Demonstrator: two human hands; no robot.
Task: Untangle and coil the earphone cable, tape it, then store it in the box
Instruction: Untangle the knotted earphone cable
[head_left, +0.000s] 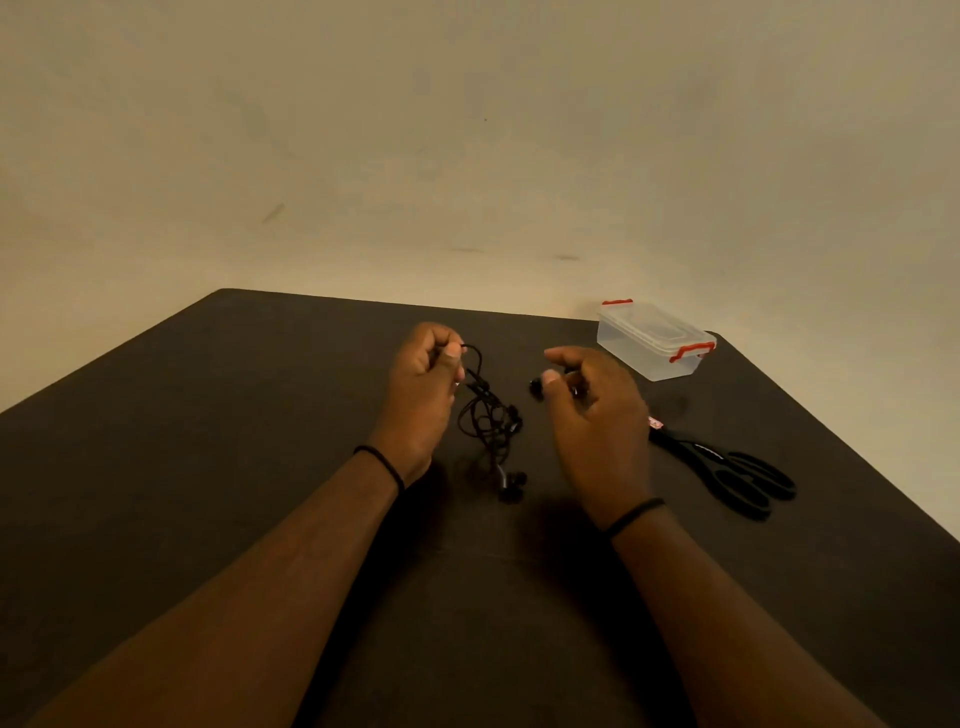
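Head view, looking down over both forearms: the left hand (423, 387) has its fingers curled in, thumb and forefinger pinching the earphone cable (488, 415) near its upper end, so that the thin black cord hangs from the pinch in a knotted bunch of loops. At the bottom of the bunch two earbuds (511, 486) lie close together on or just above the dark table (260, 415); which of the two cannot be told against the dark top. The right hand (597, 415) is half curled, forefinger stretched forward, and its thumb and a finger appear to pinch a small black piece (536, 387) at the fingertips, probably the plug or another bud; the cord between that piece and the tangle is too thin and dark to trace. Each wrist wears a thin black band. Beyond the right hand, at the far right corner of the table, stands a clear plastic box (652, 345) with its lid on and red clips at both ends. Black scissors (727, 470) lie closed to the right, their tips hidden behind the right hand, where a small pinkish object (655, 423) peeks out, unidentifiable.
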